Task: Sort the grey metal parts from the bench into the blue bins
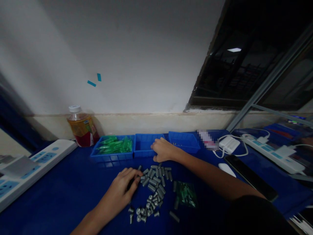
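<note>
My left hand (125, 183) is at the left edge of a loose pile of grey metal cylinders (152, 181). Its thumb and forefinger come together in a pinch, with a metal cylinder (140, 168) at the fingertips. My right hand (162, 150) is above the far end of the pile, in front of the middle blue bin (144, 150). Its fingers are curled closed, and whatever they may hold is hidden. Several metal screws (148, 209) with broad heads lie at the near end of the pile.
The left blue bin (112, 157) holds green plastic bags (116, 145); the right blue bin (184, 142) has a few tiny pieces. A filled green bag (187, 194) lies right of the pile. A drink bottle (81, 125), power strips (52, 156) and a phone (250, 178) stand around.
</note>
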The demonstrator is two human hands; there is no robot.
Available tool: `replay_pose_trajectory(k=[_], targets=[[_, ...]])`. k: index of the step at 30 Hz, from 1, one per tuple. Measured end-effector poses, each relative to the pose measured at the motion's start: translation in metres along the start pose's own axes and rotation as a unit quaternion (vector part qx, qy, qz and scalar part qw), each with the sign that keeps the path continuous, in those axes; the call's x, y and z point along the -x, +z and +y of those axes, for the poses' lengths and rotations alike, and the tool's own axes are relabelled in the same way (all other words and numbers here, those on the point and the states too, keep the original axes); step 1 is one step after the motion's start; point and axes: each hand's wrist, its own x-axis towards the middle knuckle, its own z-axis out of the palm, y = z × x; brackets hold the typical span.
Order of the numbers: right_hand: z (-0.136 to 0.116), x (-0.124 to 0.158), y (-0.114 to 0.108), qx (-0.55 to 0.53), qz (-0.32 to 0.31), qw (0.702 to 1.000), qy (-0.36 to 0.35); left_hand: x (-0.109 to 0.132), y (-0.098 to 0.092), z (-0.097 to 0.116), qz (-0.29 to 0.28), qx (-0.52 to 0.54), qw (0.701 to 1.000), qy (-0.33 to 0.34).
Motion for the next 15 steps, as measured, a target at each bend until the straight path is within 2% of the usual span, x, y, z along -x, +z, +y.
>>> replay_pose_trajectory(k=[5,10,12,15], targets=[[-0.001,0.003,0.006,-0.018,0.038,0.998,0.038,0.0,0.001,-0.001,0.003,-0.012,1.0,0.002],[0.002,0.006,0.007,-0.047,0.057,0.997,0.016,-0.001,0.0,0.0,-0.001,-0.006,1.0,0.002],[0.001,0.006,0.008,-0.073,0.086,0.993,0.029,-0.001,0.0,0.0,-0.002,-0.003,1.0,0.001],[0.0,0.007,0.012,-0.108,0.163,0.978,0.068,-0.001,0.001,-0.001,-0.009,-0.002,1.0,-0.002]])
